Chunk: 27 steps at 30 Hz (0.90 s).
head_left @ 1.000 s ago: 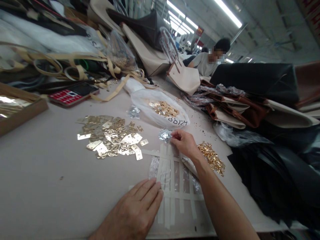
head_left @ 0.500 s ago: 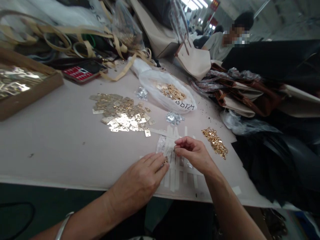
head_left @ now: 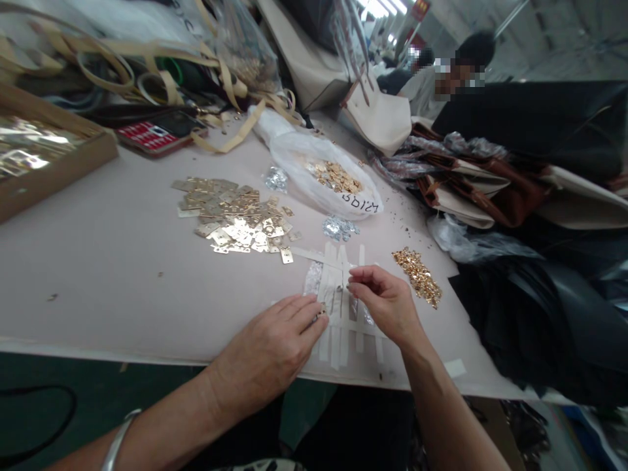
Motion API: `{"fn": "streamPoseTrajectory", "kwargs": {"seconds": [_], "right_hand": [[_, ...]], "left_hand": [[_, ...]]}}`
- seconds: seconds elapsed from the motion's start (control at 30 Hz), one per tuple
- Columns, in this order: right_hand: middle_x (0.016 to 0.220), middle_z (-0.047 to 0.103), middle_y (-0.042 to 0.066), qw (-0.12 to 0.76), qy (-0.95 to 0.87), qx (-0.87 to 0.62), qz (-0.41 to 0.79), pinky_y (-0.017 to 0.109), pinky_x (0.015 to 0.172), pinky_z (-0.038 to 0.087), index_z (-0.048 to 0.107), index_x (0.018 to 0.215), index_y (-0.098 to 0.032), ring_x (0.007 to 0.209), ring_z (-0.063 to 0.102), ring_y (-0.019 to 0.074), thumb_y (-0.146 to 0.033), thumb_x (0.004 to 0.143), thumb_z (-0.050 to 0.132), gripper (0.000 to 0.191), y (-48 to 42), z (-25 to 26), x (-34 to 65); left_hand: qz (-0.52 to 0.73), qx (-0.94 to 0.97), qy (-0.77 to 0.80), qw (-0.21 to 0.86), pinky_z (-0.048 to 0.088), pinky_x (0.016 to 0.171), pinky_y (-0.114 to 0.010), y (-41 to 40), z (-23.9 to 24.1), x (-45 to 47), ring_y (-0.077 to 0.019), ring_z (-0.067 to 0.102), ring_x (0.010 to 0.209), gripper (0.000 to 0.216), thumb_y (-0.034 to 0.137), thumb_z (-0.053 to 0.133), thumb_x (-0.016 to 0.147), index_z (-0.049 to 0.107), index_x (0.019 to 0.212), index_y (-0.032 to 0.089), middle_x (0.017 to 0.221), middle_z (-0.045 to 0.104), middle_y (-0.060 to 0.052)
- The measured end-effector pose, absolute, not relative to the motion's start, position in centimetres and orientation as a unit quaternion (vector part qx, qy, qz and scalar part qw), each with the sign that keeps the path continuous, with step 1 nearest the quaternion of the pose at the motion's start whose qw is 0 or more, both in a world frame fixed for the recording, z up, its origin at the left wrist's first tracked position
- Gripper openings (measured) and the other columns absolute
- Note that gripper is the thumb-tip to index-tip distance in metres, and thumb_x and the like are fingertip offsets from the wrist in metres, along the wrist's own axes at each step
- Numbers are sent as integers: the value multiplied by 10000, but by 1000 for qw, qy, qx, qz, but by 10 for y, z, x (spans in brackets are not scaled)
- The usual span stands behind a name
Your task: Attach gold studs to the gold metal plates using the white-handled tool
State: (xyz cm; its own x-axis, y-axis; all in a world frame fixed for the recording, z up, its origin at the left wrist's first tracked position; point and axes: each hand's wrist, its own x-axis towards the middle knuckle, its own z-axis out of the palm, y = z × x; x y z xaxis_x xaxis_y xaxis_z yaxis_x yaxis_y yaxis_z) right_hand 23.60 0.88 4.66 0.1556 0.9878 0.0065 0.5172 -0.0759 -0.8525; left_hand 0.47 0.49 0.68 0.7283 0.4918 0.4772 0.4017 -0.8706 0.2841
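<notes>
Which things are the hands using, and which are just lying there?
In use: left hand, flat at the white strips; right hand, pinching at them.
Lying about: gold plates, gold studs, silver bits, plastic bag, red phone, cardboard box, straps.

A: Strip lattice [head_left: 338,307]?
B: Pale, tape-like strips lying flat, lower centre of frame. Several long ones running near to far, crossed by a few shorter ones. Glinting clear film between them.
A: Gold fitting [head_left: 322,314]?
B: Tiny and shiny, at left edge of lattice, touching fingertips of left hand [head_left: 267,350], spread palm down.
A: Centre of lattice?
B: Met by right hand [head_left: 385,304], fingertips closed in a pinch on middle strips. Anything held there too small to tell.
</notes>
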Motion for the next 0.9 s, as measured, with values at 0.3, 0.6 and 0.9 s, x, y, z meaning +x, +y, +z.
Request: {"fn": "streamPoseTrajectory", "kwargs": {"seconds": [0.3, 0.6, 0.9], "right_hand": [[800, 735, 10, 352, -535, -649, 410, 285, 672, 527, 728, 941, -202, 713, 662, 144, -315, 784, 751, 195, -3, 42, 225], [830, 778, -3, 270, -615, -644, 367, 298, 723, 553, 735, 936, -225, 754, 717, 150, -205, 808, 682, 140, -4, 49, 206], [842, 779, -19, 197, -680, -623, 331, 272, 729, 538, 722, 940, -220, 756, 714, 131, -83, 820, 620, 209, 2, 61, 198]], "left_hand": [[287, 924, 238, 82, 522, 1068, -452, 5, 3, 6, -279, 632, 1196, 261, 111, 496, 946, 665, 1145, 121, 1232, 678, -147], [282, 924, 244, 85, 512, 1085, -442, 4, 2, 6, -273, 626, 1208, 300, 132, 484, 966, 659, 1209, 114, 1267, 667, -146], [302, 919, 245, 64, 526, 1070, -436, 2, -1, 5, -285, 635, 1207, 292, 150, 474, 983, 673, 1185, 81, 1260, 680, -169]]}}
